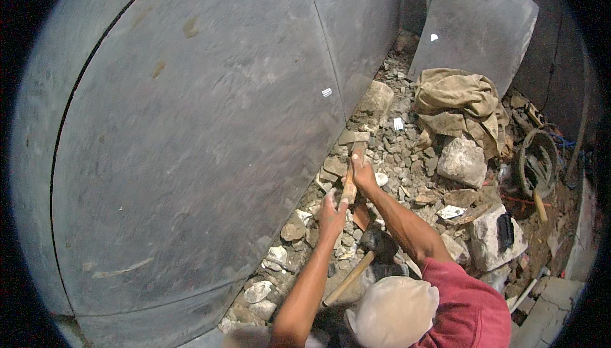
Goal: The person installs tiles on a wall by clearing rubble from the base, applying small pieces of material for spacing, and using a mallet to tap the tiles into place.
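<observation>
The dusty, wooden-handled tool is clasped in your right hand, your left hand at its lower end, grip unclear, beside the panel's edge, low rubble spreading rightward.

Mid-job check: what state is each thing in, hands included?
Right hand: closed around the tool's handle
Left hand: at the handle's lower end, grip unclear
Tool: held, head pointing away from the person; contact with stones unclear
Hammer: not held, below the forearms
Cloth: crumpled in a heap
Grey sheet: tilted
Rubble: loose, broken
Black object: resting on a pale block
</observation>
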Demonstrator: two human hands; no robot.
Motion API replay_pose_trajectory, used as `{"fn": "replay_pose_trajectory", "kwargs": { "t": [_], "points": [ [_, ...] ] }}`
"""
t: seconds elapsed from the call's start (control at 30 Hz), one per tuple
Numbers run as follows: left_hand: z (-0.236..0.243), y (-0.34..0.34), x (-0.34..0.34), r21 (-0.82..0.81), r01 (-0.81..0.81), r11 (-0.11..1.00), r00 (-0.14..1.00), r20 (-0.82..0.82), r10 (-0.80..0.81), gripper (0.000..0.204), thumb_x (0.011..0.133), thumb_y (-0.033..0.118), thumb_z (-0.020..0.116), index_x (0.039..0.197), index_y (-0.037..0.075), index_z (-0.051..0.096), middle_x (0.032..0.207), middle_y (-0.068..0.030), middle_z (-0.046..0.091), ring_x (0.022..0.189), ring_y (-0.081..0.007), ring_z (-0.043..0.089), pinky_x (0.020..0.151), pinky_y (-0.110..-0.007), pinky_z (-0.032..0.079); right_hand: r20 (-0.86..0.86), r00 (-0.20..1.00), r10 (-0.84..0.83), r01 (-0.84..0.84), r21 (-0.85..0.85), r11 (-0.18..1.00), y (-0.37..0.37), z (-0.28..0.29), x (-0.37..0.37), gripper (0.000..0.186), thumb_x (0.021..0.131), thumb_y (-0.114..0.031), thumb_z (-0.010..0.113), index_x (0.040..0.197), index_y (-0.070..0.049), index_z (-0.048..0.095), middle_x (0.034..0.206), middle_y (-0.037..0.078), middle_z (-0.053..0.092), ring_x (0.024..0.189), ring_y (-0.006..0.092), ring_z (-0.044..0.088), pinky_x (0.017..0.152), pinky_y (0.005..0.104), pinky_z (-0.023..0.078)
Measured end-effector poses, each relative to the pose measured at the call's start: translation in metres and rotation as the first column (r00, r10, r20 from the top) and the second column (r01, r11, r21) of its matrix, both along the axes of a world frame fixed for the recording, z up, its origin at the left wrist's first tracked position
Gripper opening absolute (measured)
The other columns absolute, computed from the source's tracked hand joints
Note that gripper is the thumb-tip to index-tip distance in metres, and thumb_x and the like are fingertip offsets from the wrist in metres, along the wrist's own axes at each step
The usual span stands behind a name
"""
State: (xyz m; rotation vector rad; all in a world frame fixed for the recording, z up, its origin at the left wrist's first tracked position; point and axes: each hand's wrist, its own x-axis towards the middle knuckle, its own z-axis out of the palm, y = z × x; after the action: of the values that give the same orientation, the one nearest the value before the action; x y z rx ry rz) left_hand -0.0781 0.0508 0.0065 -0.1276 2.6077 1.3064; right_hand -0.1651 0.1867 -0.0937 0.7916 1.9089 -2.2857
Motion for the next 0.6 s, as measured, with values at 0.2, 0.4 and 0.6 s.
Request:
{"fn": "replay_pose_trajectory", "kwargs": {
  "t": [0.2,0.4,0.6],
  "points": [
    [-0.023,0.05,-0.016,-0.002,0.188,0.982,0.98,-0.068,-0.188,0.059,0.082,0.025,0.059,0.127,-0.006,0.038,0.119,-0.0301,0.048,0.112,-0.041,0.047,0.094,-0.042,0.038,-0.137,0.988,0.07,-0.008,0.406,0.914,0.041,-0.012,-0.006,0.057,0.093,-0.048,0.037,0.093,0.006,0.055,0.079,0.021,0.057,0.077,0.0346,0.06,0.069,0.0441,0.045],
    [-0.017,0.062,-0.018,-0.213,0.177,0.961,0.976,-0.087,-0.199,0.056,0.081,0.02,0.059,0.124,-0.008,0.035,0.114,-0.0288,0.048,0.105,-0.0438,0.049,0.089,-0.047,0.04,-0.025,0.986,0.165,-0.133,0.48,0.867,0.037,0.01,-0.007,0.057,0.094,-0.046,0.034,0.101,0.008,0.054,0.092,0.031,0.058,0.088,0.0439,0.056,0.077,0.0456,0.04],
    [-0.018,0.063,-0.037,-0.565,0.243,0.788,0.943,-0.053,-0.329,0.044,0.082,0.009,0.054,0.121,-0.006,0.039,0.107,-0.0244,0.049,0.101,-0.0378,0.052,0.083,-0.045,0.044,0.067,0.97,0.234,-0.238,0.467,0.851,0.034,0.016,-0.014,0.056,0.093,-0.046,0.032,0.107,0.004,0.053,0.097,0.032,0.057,0.096,0.0458,0.054,0.082,0.0462,0.041]
  ]
}}
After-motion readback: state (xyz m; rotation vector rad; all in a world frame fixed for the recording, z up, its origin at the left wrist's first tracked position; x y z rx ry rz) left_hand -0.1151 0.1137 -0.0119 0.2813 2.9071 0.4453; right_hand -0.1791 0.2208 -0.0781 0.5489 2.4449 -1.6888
